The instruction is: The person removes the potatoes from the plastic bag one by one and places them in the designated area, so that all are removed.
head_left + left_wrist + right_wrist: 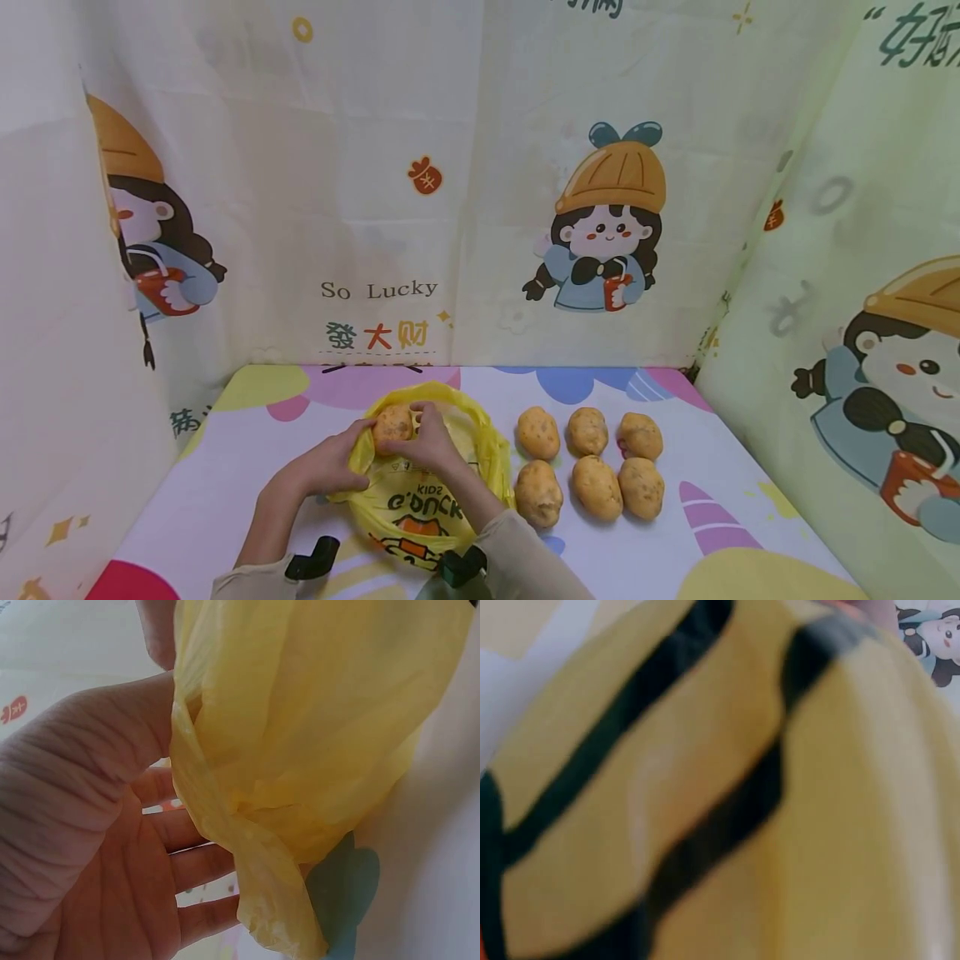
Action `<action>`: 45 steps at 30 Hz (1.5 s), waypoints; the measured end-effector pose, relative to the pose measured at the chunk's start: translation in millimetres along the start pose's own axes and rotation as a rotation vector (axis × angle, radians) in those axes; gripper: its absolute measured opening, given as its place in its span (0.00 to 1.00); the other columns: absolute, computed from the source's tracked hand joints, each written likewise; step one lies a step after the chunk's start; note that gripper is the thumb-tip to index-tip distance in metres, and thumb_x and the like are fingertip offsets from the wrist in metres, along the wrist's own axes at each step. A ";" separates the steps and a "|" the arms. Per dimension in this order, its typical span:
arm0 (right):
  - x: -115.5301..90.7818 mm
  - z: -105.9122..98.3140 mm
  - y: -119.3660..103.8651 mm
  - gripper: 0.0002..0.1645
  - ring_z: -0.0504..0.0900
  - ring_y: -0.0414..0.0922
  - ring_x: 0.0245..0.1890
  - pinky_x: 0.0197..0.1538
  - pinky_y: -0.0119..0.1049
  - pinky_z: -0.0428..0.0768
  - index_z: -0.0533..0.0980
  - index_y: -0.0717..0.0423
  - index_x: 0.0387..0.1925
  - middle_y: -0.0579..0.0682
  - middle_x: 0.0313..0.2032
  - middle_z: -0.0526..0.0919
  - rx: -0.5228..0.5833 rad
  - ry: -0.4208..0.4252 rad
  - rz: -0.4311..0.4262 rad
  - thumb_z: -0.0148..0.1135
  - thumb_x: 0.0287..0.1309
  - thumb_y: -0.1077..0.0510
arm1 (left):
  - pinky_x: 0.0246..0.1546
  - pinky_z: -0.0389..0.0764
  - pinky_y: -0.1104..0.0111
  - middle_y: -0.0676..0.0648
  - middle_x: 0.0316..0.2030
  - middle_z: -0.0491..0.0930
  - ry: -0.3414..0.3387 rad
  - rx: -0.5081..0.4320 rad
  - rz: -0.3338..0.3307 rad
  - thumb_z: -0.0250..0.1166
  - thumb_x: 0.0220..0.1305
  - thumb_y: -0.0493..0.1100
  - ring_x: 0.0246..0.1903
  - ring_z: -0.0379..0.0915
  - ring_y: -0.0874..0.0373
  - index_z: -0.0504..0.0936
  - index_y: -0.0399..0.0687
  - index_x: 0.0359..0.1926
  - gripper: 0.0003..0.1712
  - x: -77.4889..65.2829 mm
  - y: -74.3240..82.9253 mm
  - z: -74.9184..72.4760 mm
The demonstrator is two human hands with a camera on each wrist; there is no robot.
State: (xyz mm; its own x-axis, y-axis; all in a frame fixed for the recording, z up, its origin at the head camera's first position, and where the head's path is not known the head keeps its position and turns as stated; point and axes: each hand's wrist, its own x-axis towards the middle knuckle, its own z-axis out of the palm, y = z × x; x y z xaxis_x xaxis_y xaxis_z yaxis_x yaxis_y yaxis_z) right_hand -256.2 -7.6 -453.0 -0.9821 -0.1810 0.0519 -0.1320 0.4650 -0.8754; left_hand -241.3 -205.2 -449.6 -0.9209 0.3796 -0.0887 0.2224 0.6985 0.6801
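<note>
A yellow plastic bag (480,433) with dark "G.DUCK KIDS" print lies with its mouth spread wide. My left hand (330,461) holds the bag's left rim; in the left wrist view the bag's edge (199,780) runs between the thumb side and the fingers (196,829). Inside the far left of the mouth is a potato (392,427), pinched between the thumb and fingers of my right hand (431,443). The left fingertips come close to that potato. The right wrist view is filled by the blurred bag wall (840,825), which hides most of that hand.
Several potatoes stand in two rows right of the bag, among them a front left one (538,494) and a back right one (641,436). A patterned cloth covers the table (600,558). Printed curtains (480,208) enclose the back and both sides.
</note>
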 end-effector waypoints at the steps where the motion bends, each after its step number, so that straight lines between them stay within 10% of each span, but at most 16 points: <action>1: 0.4 1.0 -0.2 0.48 0.76 0.57 0.56 0.57 0.53 0.78 0.63 0.65 0.66 0.65 0.61 0.71 0.002 -0.001 0.003 0.79 0.52 0.52 | 0.40 0.74 0.59 0.39 0.57 0.75 -0.001 -0.002 0.002 0.76 0.48 0.36 0.40 0.70 0.52 0.58 0.39 0.76 0.56 0.1 0.0 0.2; 11: 2.3 7.0 -1.8 0.47 0.77 0.49 0.42 0.49 0.46 0.79 0.63 0.67 0.63 0.58 0.48 0.73 0.022 0.019 0.011 0.80 0.49 0.54 | 0.37 0.75 0.60 0.42 0.52 0.76 -0.001 -0.012 0.014 0.76 0.48 0.35 0.38 0.70 0.52 0.58 0.38 0.76 0.55 -1.0 1.4 0.4; 45: 0.3 13.0 7.1 0.39 0.76 0.46 0.41 0.44 0.41 0.79 0.66 0.63 0.53 0.54 0.45 0.73 0.057 0.132 0.022 0.80 0.45 0.55 | 0.40 0.75 0.60 0.39 0.55 0.75 0.001 -0.021 0.020 0.76 0.49 0.36 0.40 0.71 0.52 0.61 0.38 0.74 0.52 -1.6 0.6 0.1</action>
State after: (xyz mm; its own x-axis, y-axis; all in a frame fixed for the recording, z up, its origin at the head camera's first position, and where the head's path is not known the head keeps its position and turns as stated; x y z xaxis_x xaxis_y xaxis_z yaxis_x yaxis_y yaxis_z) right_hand -255.7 -15.6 -465.5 -0.9942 -0.0546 0.0922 -0.1066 0.4172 -0.9025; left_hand -239.7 -205.3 -449.1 -0.9166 0.3928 -0.0738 0.2345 0.6781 0.6966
